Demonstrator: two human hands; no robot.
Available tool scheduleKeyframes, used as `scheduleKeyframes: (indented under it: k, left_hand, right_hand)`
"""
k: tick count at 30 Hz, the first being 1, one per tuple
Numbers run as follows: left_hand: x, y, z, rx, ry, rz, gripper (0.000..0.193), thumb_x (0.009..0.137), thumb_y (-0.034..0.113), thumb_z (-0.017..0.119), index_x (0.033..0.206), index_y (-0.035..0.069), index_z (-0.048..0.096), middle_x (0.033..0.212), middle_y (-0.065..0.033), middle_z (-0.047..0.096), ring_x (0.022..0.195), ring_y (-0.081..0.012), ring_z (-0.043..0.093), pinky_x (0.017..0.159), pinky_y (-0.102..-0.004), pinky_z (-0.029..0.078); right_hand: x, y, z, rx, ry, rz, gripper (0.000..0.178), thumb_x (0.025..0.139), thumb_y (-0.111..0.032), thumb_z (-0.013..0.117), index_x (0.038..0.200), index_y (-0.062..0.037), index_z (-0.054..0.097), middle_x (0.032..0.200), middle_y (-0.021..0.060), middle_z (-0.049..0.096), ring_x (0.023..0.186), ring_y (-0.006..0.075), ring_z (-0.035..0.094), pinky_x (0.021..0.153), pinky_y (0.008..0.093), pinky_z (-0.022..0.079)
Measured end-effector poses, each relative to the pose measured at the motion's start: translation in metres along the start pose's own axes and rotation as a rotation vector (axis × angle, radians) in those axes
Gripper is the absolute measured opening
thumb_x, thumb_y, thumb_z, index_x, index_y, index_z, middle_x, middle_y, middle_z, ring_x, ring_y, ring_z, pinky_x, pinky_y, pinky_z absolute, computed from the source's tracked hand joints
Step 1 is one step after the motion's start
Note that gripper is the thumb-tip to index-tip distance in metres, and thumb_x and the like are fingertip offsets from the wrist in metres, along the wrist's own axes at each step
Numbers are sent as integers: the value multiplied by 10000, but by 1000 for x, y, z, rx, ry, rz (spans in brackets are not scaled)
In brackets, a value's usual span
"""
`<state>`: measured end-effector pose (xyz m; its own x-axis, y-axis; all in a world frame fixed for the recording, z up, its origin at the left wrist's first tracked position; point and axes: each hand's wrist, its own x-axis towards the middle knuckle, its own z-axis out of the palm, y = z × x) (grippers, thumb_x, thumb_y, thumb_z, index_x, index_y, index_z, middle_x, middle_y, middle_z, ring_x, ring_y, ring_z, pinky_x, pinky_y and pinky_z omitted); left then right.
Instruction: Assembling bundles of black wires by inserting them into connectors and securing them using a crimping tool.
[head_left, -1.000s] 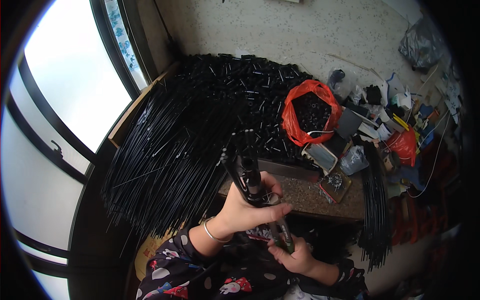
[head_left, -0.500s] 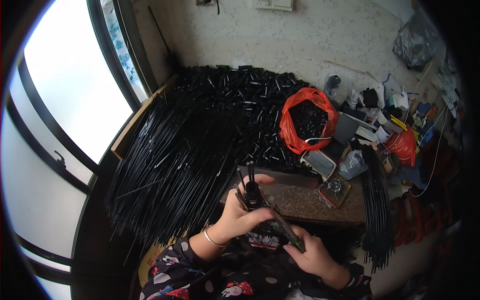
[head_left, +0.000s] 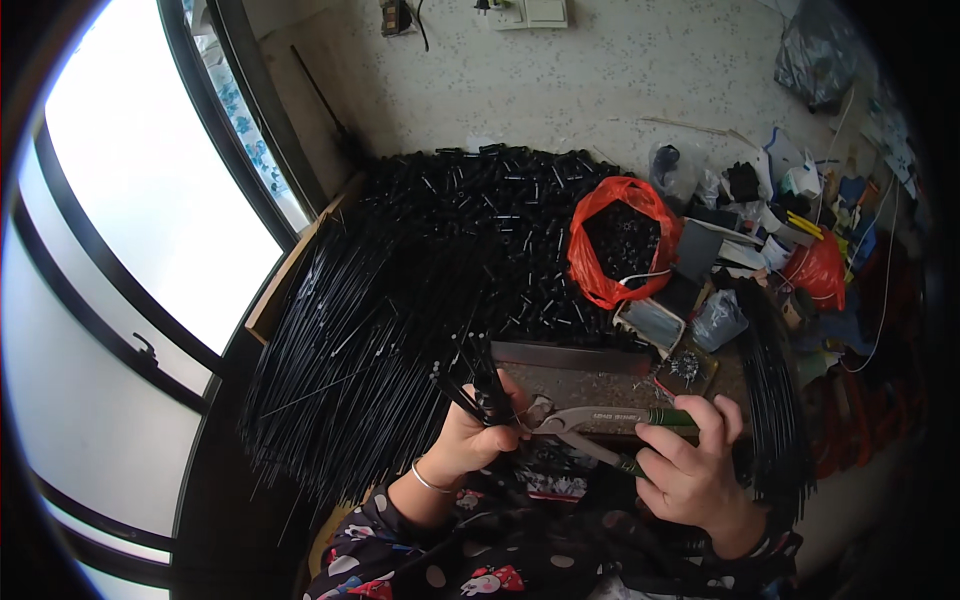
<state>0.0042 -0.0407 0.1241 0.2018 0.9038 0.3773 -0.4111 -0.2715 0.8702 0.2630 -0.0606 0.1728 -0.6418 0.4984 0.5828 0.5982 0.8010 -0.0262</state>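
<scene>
My left hand (head_left: 468,438) is wrapped round a black cylindrical piece (head_left: 490,398) with several thin black rods fanning up from it. A silver bangle circles that wrist. In my right hand (head_left: 700,470) is a pair of pliers (head_left: 598,416) with green handles, spread apart between my fingers and palm. The pliers point left, their jaws close beside the black piece at my left fingertips. What looks like thin wire shows near the jaws; whether they grip it I cannot tell.
Left lies a big heap of long black rods (head_left: 345,375); behind it are piled short black tubes (head_left: 500,215). An open red plastic bag (head_left: 584,255) holds small dark parts. A rod bundle (head_left: 775,400) hangs over the table's right edge, near assorted clutter (head_left: 745,235). A window (head_left: 150,180) stands left.
The pliers have swung from pointing up and left to nearly level, and their handles have spread. My right hand has moved up and right. The held piece has shifted slightly left.
</scene>
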Motion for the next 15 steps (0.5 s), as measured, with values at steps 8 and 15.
scheduleKeyframes:
  k: [8,15]
  left_hand:
    - [1,0,4,319,180,72,619,659,593,675,814,38,446,660,-1,492,549,-46,427,500,-179,330]
    - [1,7,4,71,26,116,438,692,335,752,898,38,506,767,-24,553,688,-92,515,598,-216,410]
  right_hand:
    - [5,10,-13,-163,45,-208,243,582,-72,687,821,-40,660,1003,81,555,853,298,550,730,391,462]
    - [-52,-6,52,2197,-485,642,257,885,-165,522,984,72,512,1000,297,573,731,269,637,600,324,522]
